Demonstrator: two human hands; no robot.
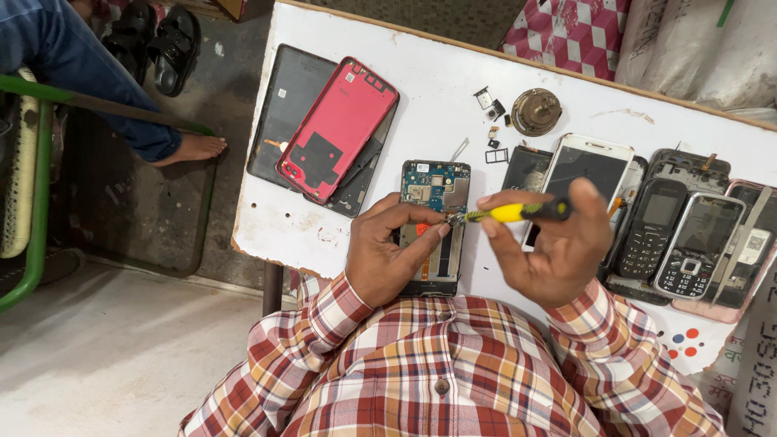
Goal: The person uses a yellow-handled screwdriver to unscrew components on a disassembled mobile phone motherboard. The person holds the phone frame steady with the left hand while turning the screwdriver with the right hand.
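The opened smartphone with its blue circuit board exposed (435,212) lies flat on the white-painted wooden bench (437,89), near the front edge and directly before the person. The left hand (388,251) presses down on the lower half of the phone, with its fingers curled over the frame. This grip is clenched on the phone body. The right hand (550,243) pinches the small screwdriver with a yellow and black handle (518,212) between thumb and fingertips, so this grip is closed on the tool. The shaft lies nearly level and its tip meets the board at the right edge, just beside the left fingertips.

For a clean result, I judge that the phone should stay pinned flat while the tip is seated squarely before any turn. A slipping tip could scar the board.

Labels and markings:
- A red phone back cover (336,129) rests on a dark flat panel (283,109) at the left of the bench. It carries a small white sticker at its top corner.
- A circular metal part (536,111) and loose small components (490,103) lie beyond the phone.
- A row of handsets (672,235) lies to the right. One carries a white square label.
- Red and blue dots are printed on the white surface at the lower right.
- A pink and white chequered package (571,28) stands behind the bench.
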